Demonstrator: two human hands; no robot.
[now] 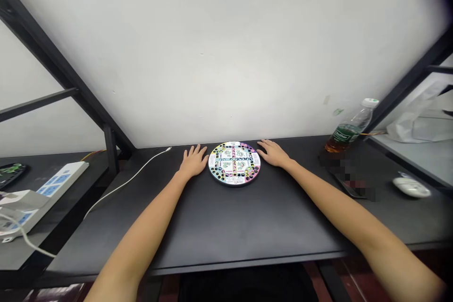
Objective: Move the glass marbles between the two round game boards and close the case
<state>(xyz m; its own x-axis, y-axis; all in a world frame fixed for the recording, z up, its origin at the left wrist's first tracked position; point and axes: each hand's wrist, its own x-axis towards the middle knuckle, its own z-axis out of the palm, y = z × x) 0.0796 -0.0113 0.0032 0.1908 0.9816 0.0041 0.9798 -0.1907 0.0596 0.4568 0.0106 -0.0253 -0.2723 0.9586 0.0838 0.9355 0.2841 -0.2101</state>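
We see the round game board [234,163] by the desk's [240,226] back edge, near mid-width. Our left hand [193,160] and right hand [274,152] lie flat either side, fingers apart; can't tell if they touch it. Bottle [347,133]: near back right corner.

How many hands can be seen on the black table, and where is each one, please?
2. The left hand rests palm down on the black table, just left of the round game board; the right hand rests just right of it.
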